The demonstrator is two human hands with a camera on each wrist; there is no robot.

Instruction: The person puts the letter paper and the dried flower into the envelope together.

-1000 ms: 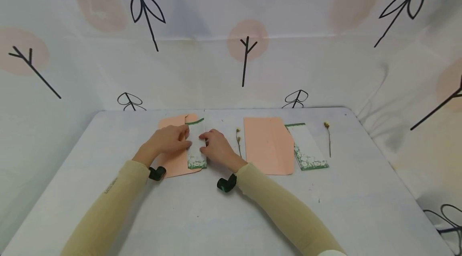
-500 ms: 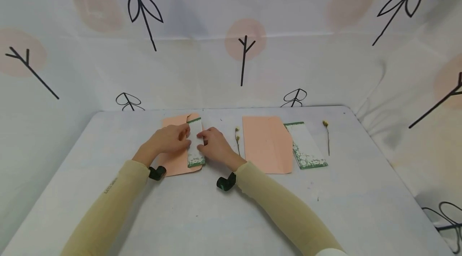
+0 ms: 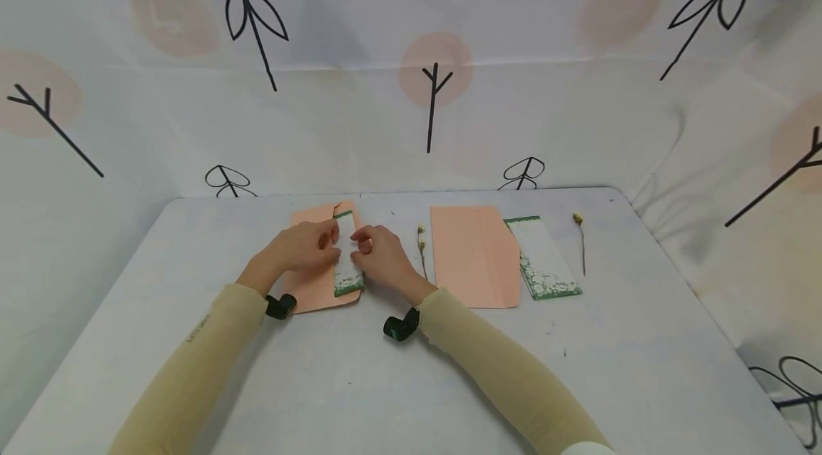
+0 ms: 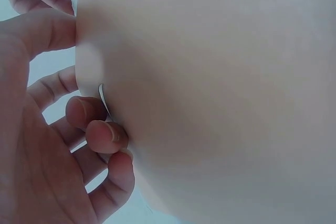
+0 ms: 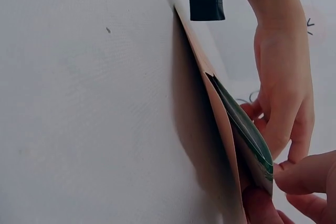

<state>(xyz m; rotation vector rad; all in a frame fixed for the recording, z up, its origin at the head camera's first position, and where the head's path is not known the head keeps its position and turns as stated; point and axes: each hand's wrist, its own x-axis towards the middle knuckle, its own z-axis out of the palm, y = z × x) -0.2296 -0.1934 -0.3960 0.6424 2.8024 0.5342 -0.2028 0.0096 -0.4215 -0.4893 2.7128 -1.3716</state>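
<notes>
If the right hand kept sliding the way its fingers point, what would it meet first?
The right hand points left, pinching the white card with green floral border. Straight on, its fingertips would probably meet the left hand holding the peach paper envelope; the gap's depth is unclear.

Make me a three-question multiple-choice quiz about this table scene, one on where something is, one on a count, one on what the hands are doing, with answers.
1. Where does the free green-edged card lie?
A. Just right of the right-hand envelope
B. On the left envelope
C. At the table's near edge

2. How many peach envelopes are on the table?
A. One
B. Two
C. Four

3. What are the two hands doing?
A. Resting flat, apart
B. Lifting a dried flower
C. Both holding a card at the left envelope

Answers: 1 A, the card's edge meets that envelope's right side. 2 B, one under the hands and one right of the middle. 3 C, the left hand and right hand meet on the card, fingers pinching its edge.
</notes>
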